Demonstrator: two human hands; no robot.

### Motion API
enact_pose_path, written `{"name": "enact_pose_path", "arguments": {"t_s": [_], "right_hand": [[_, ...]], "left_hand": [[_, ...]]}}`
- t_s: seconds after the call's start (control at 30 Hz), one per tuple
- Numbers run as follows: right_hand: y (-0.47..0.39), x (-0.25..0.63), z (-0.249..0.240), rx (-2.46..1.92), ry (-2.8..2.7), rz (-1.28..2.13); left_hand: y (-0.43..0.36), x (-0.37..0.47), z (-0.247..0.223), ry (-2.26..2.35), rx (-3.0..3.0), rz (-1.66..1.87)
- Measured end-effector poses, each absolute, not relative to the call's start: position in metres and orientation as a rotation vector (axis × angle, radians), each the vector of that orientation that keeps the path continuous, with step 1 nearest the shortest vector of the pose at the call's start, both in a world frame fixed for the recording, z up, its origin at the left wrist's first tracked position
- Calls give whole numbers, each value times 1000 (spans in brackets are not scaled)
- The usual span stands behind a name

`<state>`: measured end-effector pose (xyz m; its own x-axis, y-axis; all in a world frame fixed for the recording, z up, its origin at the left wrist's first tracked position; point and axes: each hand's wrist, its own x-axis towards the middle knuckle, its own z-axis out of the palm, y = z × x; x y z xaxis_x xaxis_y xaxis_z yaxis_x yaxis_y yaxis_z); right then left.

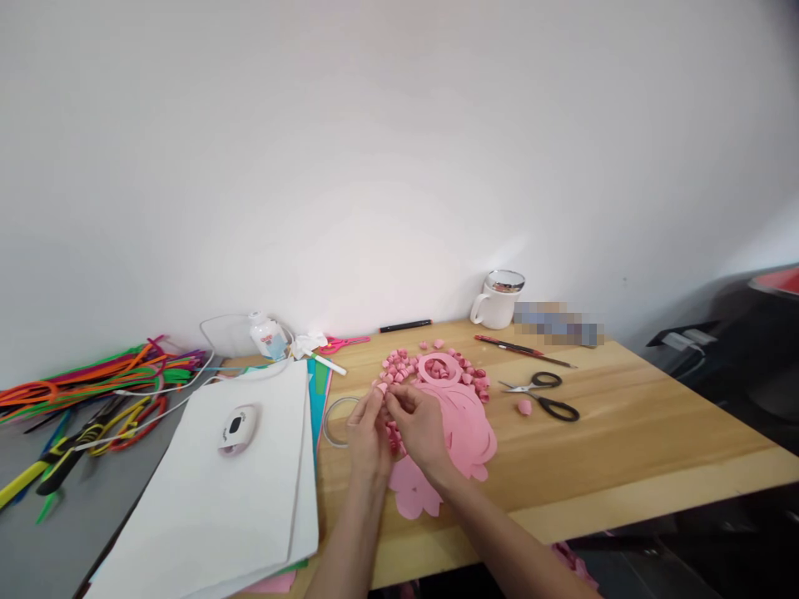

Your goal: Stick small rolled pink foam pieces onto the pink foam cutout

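My left hand (368,428) and my right hand (419,420) meet fingertip to fingertip over the wooden table. Pinched between them is a small pink paper piece (382,388), mostly covered by the fingers. Behind and around the hands lie many small pink paper rolls (399,364). A pink paper ring (439,369) rests on the far side of the pile. Flat pink paper flower cutouts (465,433) are stacked to the right of my right hand, and another cutout (415,489) lies nearer to me. A round roll of tape (340,422) sits just left of my left hand.
Black-handled scissors (543,394) and a single pink roll (524,407) lie on the right. Pens (508,344) and a white mug (498,301) stand farther back. At left are white paper sheets (250,499) with a small white device (238,429), a bottle (268,335), pliers (66,453) and colourful pipe cleaners (93,378).
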<state>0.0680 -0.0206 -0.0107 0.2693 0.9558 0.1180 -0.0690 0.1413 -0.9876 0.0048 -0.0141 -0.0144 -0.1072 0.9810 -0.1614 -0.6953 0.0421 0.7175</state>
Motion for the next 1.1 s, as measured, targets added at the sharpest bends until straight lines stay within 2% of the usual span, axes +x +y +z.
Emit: {"name": "enact_pose_path", "arguments": {"t_s": [0.2, 0.6, 1.1], "right_hand": [[-28, 72, -10, -1225, -1068, 848], [-40, 85, -3, -1214, -1031, 848], [-39, 98, -4, -1193, -1108, 804]], "left_hand": [[-15, 6, -10, 710, 450, 1429], [-17, 10, -13, 642, 494, 1358], [-16, 12, -6, 659, 275, 1325]]}}
